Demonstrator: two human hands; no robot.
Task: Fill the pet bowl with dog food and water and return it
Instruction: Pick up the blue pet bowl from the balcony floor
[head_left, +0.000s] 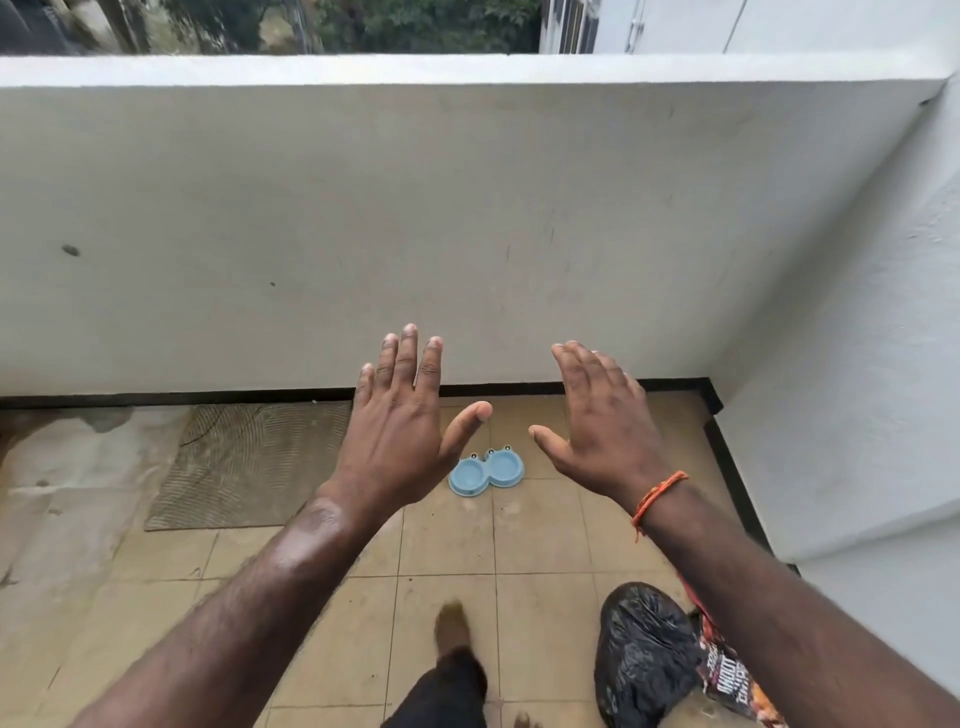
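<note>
A brown mat (249, 462) lies at nine o'clock from the blue double pet bowl (487, 472); a black plastic bag (644, 654) sits at five o'clock beside a printed food bag (732, 675) whose lettering is too blurred to read. The bowl rests on the tiled floor (540, 530) near the white wall (467, 234), its long axis running eight to two o'clock. The left hand (402, 415) and right hand (597, 415) hover spread wide, holding nothing.

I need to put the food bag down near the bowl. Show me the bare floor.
Bare tiles lie right of the blue double pet bowl, up to the black skirting, and in front of it. Left is taken by the ribbed mat; near right, the black bag and printed food bag crowd the floor.
</note>
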